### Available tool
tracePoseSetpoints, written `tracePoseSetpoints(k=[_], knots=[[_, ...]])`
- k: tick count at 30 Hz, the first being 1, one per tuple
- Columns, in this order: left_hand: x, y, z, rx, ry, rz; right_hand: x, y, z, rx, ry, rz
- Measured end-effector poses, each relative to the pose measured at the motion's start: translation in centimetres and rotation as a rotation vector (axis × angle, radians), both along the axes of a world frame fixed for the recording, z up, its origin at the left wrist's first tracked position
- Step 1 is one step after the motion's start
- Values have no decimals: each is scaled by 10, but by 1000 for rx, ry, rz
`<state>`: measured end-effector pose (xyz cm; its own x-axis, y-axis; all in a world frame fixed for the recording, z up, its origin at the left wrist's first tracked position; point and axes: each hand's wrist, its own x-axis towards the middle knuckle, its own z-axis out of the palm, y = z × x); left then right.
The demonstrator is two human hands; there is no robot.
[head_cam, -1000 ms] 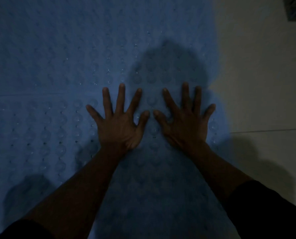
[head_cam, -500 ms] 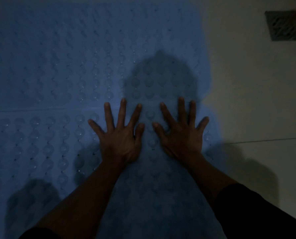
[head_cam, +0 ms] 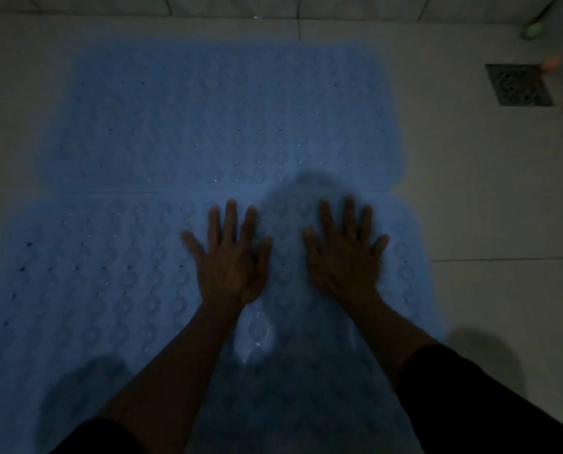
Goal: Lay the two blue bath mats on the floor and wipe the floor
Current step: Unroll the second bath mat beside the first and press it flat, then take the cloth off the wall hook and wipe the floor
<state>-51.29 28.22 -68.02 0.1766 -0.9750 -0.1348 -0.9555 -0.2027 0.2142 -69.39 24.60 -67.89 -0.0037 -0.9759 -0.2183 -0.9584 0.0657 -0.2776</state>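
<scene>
**Kid:** What are your hands doing?

**Me:** My left hand (head_cam: 229, 257) and my right hand (head_cam: 345, 253) are both flat, with the fingers spread wide. They press down on the near blue mat (head_cam: 109, 283). They hold nothing.

**Kid:** Where is the other mat?

**Me:** The far blue mat (head_cam: 208, 119) lies just past my fingertips. The two mats touch along a straight line there. Both lie flat on the floor (head_cam: 486, 198).

**Kid:** Is the mat heavy?

**Me:** I think it is light, soft and bendy, like rubber. It has rows of little round bumps and small holes. It looks a bit wet and shiny near my left wrist, so it may be slippery. It is dark, so I can't be sure.

**Kid:** How would you pick it up?

**Me:** I'd pinch an edge or a corner, like the rounded one to the right of my right hand. To flatten it, I push with open palms.

**Kid:** Any boxes or buckets?

**Me:** None that I can see. Far off to the right of my right hand is a drain (head_cam: 518, 84) in the floor, with some small colored things beside it. I can't tell what they are.
</scene>
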Motion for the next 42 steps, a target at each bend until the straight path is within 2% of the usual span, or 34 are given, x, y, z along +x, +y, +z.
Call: tracePoseSetpoints(k=[3,9,15,20,26,38,42], knots=[[12,38,-2,66,-31,81,25,41,-1,-57,21,92],[25,54,-6,53,-50,14,33,57,-10,-98,87,129],[25,51,1,137,-21,-4,34,53,-1,28,81,143],[35,37,52,405,110,-9,26,45,49,237,39,205],[28,48,201,370,270,140,30,54,202,305,-93,82],[38,52,559,234,316,110,32,44,573,220,-151,78],[50,37,686,131,324,68,40,32,700,147,-195,47]])
